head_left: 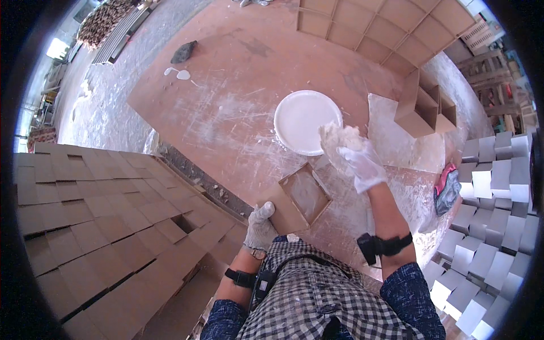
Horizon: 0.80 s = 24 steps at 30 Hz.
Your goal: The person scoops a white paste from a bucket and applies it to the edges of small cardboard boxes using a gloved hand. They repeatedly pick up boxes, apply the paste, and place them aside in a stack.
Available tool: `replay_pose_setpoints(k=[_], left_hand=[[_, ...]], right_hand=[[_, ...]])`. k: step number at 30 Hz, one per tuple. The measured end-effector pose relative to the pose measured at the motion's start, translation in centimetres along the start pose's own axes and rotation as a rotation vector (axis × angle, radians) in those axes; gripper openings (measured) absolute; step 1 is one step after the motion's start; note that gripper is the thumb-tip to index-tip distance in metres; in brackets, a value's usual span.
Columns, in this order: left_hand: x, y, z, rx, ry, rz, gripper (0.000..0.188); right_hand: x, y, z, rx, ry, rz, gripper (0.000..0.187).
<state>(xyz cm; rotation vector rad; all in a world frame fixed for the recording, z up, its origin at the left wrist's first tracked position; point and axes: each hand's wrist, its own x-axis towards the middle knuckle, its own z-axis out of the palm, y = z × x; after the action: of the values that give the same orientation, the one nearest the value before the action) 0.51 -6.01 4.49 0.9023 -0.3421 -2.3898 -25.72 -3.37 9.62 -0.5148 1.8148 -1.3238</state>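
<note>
My left hand (pixel 261 228), in a knit glove, grips the near left side of a small brown cardboard box (pixel 276 211). The box is tilted close to my waist, and a whitish smear shows on its framed face. In my right hand (pixel 363 164), white-gloved, is a ragged cream wad (pixel 338 141), like a sponge or bunched cloth. It hangs at the right rim of a round white basin (pixel 276 126), partly covering it. White paste or liquid (pixel 306 119) fills the basin, and white drips mark its outer edge.
The reddish board (pixel 238 73) under the basin is streaked white. Stacked brown boxes (pixel 102 215) rise at left, pale boxes (pixel 481 243) at right. Far right are a cardboard grid (pixel 374 28) and an open divided box (pixel 416 107). A dark lump (pixel 183 52) and pink-grey cloth (pixel 447 191) lie nearby.
</note>
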Motion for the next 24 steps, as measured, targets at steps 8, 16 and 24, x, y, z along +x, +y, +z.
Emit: replay_pose_setpoints(k=[8,16,24], left_hand=[[0.6,-1.5,0.8,0.005,-0.078,-0.023,0.062],[0.9,-1.9,-0.1,0.041,-0.062,-0.046,0.063],[0.7,-1.7,0.5,-0.002,-0.105,-0.065,0.063]], right_hand=[[-10.0,2.7,0.9,0.195,0.048,-0.160,0.036],[-8.0,3.8,3.9,-0.210,0.020,-0.391,0.035],[-10.9,4.9,2.1,-0.663,-0.058,-0.656,0.035]])
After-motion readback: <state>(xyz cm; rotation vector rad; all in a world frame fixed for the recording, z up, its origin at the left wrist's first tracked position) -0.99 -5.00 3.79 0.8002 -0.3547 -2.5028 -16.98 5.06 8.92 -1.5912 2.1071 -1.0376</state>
